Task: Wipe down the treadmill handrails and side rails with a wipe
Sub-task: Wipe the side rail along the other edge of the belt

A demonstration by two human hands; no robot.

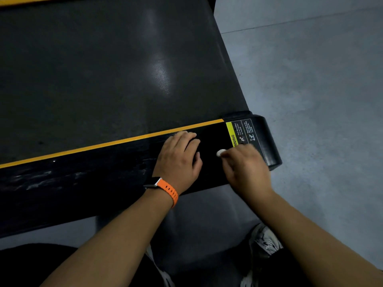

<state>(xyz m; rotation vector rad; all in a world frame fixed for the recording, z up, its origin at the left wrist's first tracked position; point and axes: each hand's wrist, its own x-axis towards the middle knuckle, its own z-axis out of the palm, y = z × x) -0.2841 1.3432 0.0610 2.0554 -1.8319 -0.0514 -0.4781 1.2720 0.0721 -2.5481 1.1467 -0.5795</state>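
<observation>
The black side rail (103, 168) of the treadmill runs across the view, edged by an orange stripe. My right hand (246, 168) pinches a small white wipe (221, 152) against the rail, just left of a yellow warning label (241, 133); only a bit of the wipe shows beyond the fingers. My left hand (179, 160), with an orange watch strap on the wrist, rests on the rail beside it, fingers loosely bent and holding nothing.
The dark running belt (103, 69) fills the area beyond the rail. The rail's rounded end cap (267, 139) sits at the right. Grey floor (321, 90) lies to the right and below. My shoe (265, 239) and dark trousers are near the bottom.
</observation>
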